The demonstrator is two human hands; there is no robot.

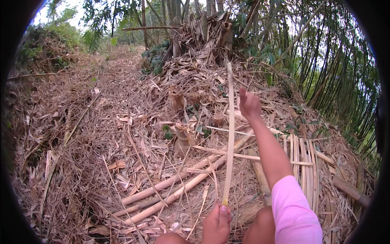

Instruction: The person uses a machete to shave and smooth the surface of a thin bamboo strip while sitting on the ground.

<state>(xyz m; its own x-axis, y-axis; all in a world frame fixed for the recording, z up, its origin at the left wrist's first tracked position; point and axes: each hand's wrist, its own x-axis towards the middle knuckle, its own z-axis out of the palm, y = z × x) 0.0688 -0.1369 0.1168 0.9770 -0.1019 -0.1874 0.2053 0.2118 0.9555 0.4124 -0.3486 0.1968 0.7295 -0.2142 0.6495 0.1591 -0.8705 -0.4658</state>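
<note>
A long pale bamboo strip [230, 134] stands nearly upright in front of me, bowed slightly. My left hand [217, 225] is closed round its lower end, thumb along the strip, near my knees. The strip's top reaches up toward the bamboo clump. My right hand [250, 106], on a stretched arm with a pink sleeve, is raised just right of the strip's upper part, with a small gap between them. One digit points up, apart from the rest of the hand; the other fingers are curled and partly hidden. Nothing shows in this hand.
Bamboo poles [178, 195] lie slantwise on dry leaves ahead of me. Several split strips [302, 162] rest side by side on the right, with a crosswise strip [260, 157] near them. Cut stumps [181, 138] stick up mid-slope. A bamboo clump [203, 32] rises behind.
</note>
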